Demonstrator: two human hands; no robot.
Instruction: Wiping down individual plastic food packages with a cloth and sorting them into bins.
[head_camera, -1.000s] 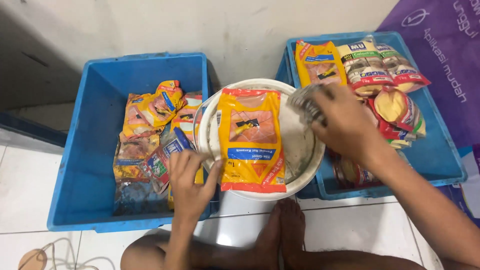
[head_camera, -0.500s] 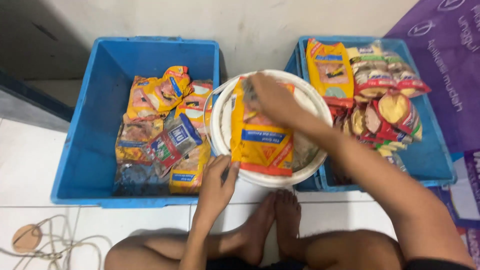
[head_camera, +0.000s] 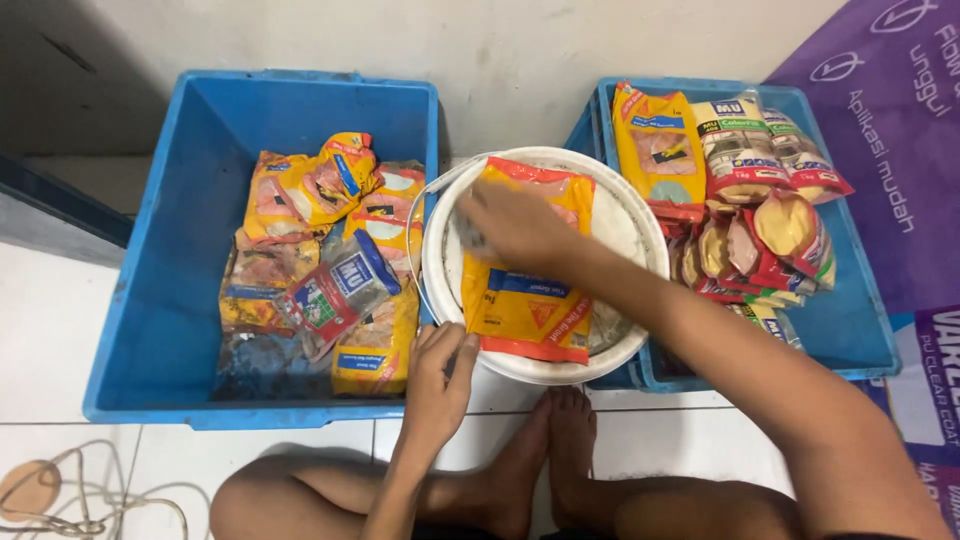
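A: Where was the yellow pouch (head_camera: 527, 290)?

B: It lay flat across the top of the white bucket (head_camera: 636, 222), between the two blue crates. Its long axis ran away from the person, orange top edge toward the wall, bottom edge nearest the feet.

A: Which hand was on it?

B: The right hand (head_camera: 515, 225). It reached in from the right and rested palm down on the pouch's upper half, so the pouch stretched from that grip back toward the body. The fingers looked curled around something small and grey at the pouch's left edge; what it was, I couldn't tell.

A: And the other one?

B: The left hand (head_camera: 438, 375) sat at the bucket's near-left rim, fingers bent against it, just beside the pouch's lower left corner but not touching the pouch. Whether it actually clasped the rim I couldn't tell.

A: So the right was nearer?

B: Yes, already upon it; the left only steadied the bucket.
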